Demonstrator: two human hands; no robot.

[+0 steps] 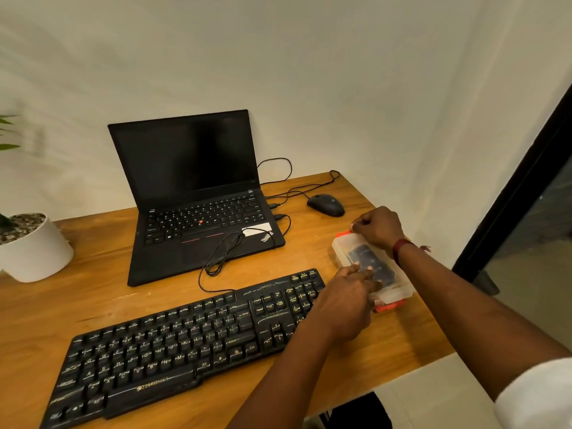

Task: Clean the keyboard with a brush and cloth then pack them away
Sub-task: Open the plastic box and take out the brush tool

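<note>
A black keyboard [173, 345] lies slantwise across the front of the wooden desk [102, 292]. Just past its right end sits a clear plastic box [342, 250] with orange latches at both ends; something dark [379, 269] shows through the lid. My left hand [346, 305] reaches over the keyboard's number pad and presses its straight fingertips onto the lid. My right hand [379, 227] is at the box's far end, its curled fingers pinching the far orange latch [344, 233]. The near latch [388, 306] sticks out below my left hand. I cannot make out a brush or cloth separately.
An open black laptop [198, 193] stands behind the keyboard with a coiled cable [223, 255] lying on its palm rest. A black mouse [326, 204] sits at the back right. A white plant pot [34, 249] is at the left. The desk's right edge [433, 329] runs close to the box.
</note>
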